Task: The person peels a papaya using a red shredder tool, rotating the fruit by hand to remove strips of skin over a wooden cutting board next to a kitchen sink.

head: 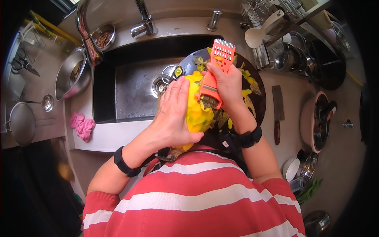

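A partly peeled pumpkin [195, 118] lies tilted close to my body, its bared flesh bright yellow and patches of brown-green skin left. My left hand [173, 114] is spread over its left side and grips it. In my right hand [229, 84] is an orange plastic peeler-grater [221, 51]; its blade end rests against the pumpkin's upper right side, its toothed end points away from me. Beneath is a round dark board [259, 102], strewn with peelings [250, 104]. A small cut stem-like piece [178, 71] sits near the board's left rim. My palm hides part of the pumpkin.
Left of the board opens a sink [134, 97] with a chrome faucet [88, 47]. A cleaver [277, 103] lies to the right, before a pink-rimmed basin [306, 124]. A metal bowl [63, 80] and a pink cloth [83, 126] flank the sink's left; a dish rack [263, 56] stands upper right.
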The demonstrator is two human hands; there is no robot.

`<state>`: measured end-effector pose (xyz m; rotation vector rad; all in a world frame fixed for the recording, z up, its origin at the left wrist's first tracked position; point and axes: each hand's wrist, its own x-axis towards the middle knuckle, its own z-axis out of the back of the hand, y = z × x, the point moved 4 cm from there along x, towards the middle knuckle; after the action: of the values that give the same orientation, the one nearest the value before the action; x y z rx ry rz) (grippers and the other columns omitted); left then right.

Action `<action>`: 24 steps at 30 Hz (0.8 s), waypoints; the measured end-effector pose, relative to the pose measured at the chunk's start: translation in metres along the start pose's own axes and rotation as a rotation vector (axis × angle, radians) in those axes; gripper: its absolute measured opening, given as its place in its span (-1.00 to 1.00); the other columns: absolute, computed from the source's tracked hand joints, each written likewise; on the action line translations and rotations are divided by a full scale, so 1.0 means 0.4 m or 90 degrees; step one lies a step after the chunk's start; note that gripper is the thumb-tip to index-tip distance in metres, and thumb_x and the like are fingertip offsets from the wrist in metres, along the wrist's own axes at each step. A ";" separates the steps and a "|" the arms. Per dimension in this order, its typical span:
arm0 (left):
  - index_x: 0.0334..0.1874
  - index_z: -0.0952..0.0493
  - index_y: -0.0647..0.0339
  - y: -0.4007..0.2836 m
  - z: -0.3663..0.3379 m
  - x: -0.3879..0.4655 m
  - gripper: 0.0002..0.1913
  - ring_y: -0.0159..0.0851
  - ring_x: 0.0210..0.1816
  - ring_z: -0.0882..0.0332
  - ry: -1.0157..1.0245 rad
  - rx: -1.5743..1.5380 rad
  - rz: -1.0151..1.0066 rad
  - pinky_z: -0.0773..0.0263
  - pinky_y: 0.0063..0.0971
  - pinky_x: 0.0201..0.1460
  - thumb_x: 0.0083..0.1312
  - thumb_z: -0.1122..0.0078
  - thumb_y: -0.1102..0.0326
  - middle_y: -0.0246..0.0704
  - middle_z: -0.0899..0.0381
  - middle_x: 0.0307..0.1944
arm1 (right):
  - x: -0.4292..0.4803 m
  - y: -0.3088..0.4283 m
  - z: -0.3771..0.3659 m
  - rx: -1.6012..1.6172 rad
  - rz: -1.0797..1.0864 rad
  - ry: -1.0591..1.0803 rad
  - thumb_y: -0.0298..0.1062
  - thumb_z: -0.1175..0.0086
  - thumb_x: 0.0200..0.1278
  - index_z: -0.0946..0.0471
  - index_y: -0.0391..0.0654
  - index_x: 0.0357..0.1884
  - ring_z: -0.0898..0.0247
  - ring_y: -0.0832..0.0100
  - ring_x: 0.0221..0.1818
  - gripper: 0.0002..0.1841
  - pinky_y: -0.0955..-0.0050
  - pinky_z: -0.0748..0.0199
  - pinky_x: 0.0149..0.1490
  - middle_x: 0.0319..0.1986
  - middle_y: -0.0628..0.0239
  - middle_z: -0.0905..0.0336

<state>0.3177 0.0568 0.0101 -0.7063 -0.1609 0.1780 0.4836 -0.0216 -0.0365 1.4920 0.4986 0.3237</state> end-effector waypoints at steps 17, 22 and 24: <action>0.44 0.04 0.50 -0.022 -0.033 -0.033 0.27 0.23 0.44 0.00 -0.042 0.079 -0.002 0.06 -0.03 0.51 -0.29 -0.59 0.11 0.16 -0.04 0.39 | -0.113 0.072 0.015 -0.105 0.143 -0.137 -0.35 -0.41 -0.08 -0.41 -0.29 -0.17 -0.58 0.41 -0.37 -0.53 0.41 -0.55 -0.21 -0.35 0.22 -0.62; 0.43 0.02 0.51 -0.045 -0.037 -0.015 0.25 0.22 0.44 -0.01 -0.013 0.102 0.001 0.04 -0.01 0.49 -0.28 -0.58 0.12 0.16 -0.05 0.39 | -0.072 0.035 0.041 -0.014 0.017 -0.106 -0.46 -0.28 -0.02 -0.50 -0.26 -0.34 -0.53 0.49 -0.45 -0.79 0.49 -0.52 -0.28 -0.46 0.31 -0.59; 0.43 0.00 0.51 -0.054 -0.037 -0.007 0.23 0.22 0.43 -0.02 -0.013 0.123 0.006 0.03 0.00 0.49 -0.27 -0.58 0.12 0.16 -0.06 0.39 | -0.060 0.027 0.047 0.008 -0.024 -0.091 -0.51 -0.22 0.05 -0.52 -0.23 -0.34 -0.51 0.53 -0.46 -0.86 0.55 -0.51 -0.32 -0.45 0.35 -0.58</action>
<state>0.3204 0.0309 0.0129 -0.5131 -0.1573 0.2063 0.4737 -0.0491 -0.0228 1.5040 0.4153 0.1832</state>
